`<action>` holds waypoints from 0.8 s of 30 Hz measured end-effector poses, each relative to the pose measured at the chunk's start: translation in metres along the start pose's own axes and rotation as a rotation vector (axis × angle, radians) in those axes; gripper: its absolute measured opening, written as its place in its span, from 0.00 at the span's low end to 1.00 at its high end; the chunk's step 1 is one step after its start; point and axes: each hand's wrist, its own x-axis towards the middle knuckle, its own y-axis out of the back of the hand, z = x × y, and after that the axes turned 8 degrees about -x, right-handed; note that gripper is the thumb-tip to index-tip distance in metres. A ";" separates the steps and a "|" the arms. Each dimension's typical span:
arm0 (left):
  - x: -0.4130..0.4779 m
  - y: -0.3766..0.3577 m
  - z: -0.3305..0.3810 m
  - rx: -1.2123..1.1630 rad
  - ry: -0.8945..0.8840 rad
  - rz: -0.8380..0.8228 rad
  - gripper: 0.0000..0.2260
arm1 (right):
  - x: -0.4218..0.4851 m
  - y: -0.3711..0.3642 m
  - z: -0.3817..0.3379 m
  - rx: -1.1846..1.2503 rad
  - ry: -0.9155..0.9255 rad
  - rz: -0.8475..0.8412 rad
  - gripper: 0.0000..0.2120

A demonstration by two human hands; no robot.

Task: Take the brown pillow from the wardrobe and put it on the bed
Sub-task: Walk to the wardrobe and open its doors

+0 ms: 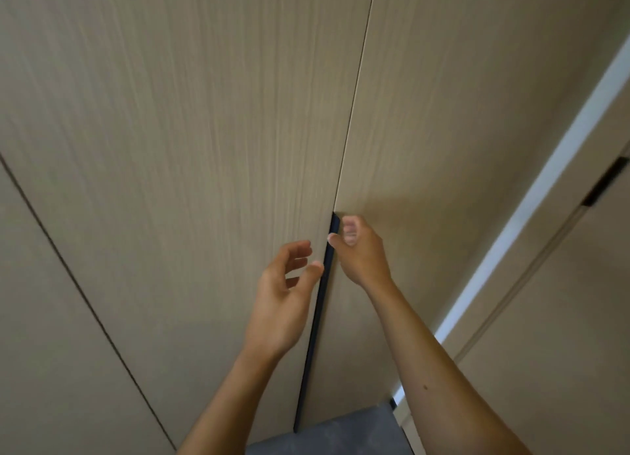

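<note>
I face a light wood wardrobe with its doors closed. The left door and right door meet at a seam holding a dark vertical handle strip. My left hand hovers just left of the strip, fingers spread and curled, holding nothing. My right hand is at the top of the strip, its fingers curled and its thumb against the edge of the right door; whether it grips the edge I cannot tell. The brown pillow and the bed are out of view.
Another wardrobe panel continues on the left past a thin seam. On the right stand a white door frame and a beige door with a dark hinge. Grey floor shows at the bottom.
</note>
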 end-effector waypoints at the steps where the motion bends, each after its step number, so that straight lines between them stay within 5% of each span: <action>1: -0.002 0.000 0.002 0.009 0.001 0.024 0.12 | 0.008 -0.003 0.001 -0.019 0.011 -0.010 0.24; 14: -0.045 -0.001 0.025 0.117 -0.083 0.168 0.16 | 0.042 -0.022 0.014 0.112 -0.065 -0.114 0.28; 20: -0.037 -0.029 0.035 0.183 -0.128 0.037 0.16 | 0.002 -0.008 0.028 0.192 -0.022 -0.064 0.28; 24: -0.021 -0.057 0.047 0.167 -0.175 -0.047 0.25 | -0.041 0.015 0.044 0.305 -0.026 0.012 0.23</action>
